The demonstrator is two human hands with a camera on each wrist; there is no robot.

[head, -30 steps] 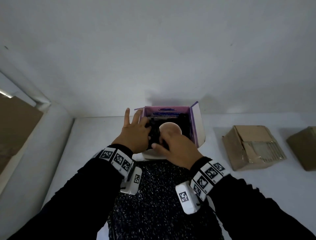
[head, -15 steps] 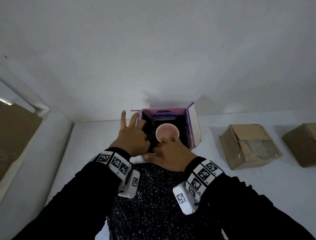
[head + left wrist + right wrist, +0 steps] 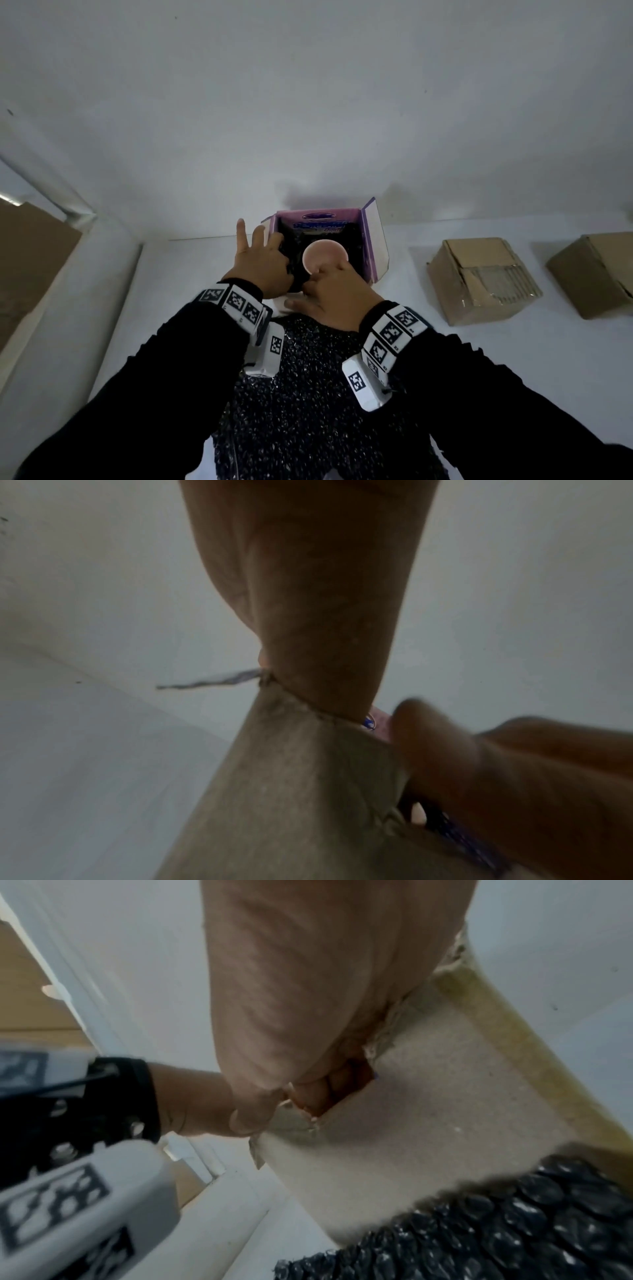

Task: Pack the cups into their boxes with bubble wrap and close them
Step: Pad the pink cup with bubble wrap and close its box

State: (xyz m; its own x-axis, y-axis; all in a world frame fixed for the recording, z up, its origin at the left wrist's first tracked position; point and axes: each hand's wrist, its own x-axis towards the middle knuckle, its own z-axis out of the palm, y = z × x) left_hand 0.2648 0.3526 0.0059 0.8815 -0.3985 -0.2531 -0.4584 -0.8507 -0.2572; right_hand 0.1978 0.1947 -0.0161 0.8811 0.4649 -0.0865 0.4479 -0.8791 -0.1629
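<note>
A purple box (image 3: pixel 375 240) stands open at the back of the white table (image 3: pixel 479 359). A pink cup (image 3: pixel 323 255) sits inside it, mouth up, ringed by black bubble wrap (image 3: pixel 354 250). My left hand (image 3: pixel 263 260) lies against the box's left wall with straight, spread fingers, the thumb reaching inside onto the wrap. In the left wrist view the palm rests on the cardboard wall (image 3: pixel 291 791). My right hand (image 3: pixel 329 284) hooks its curled fingers over the near wall beside the cup's rim, thumb outside. The right wrist view shows that wall (image 3: pixel 428 1123) under the palm.
A large sheet of black bubble wrap (image 3: pixel 308 411) lies on the table between my arms. Two brown cardboard boxes (image 3: pixel 479 281) (image 3: pixel 596 270) stand to the right. A brown board (image 3: pixel 27 267) leans beyond the table's left edge. A white wall rises right behind the purple box.
My right hand has drawn back from over the cup to the box's near wall, so the whole pink rim now shows. The left hand stays at the left wall.
</note>
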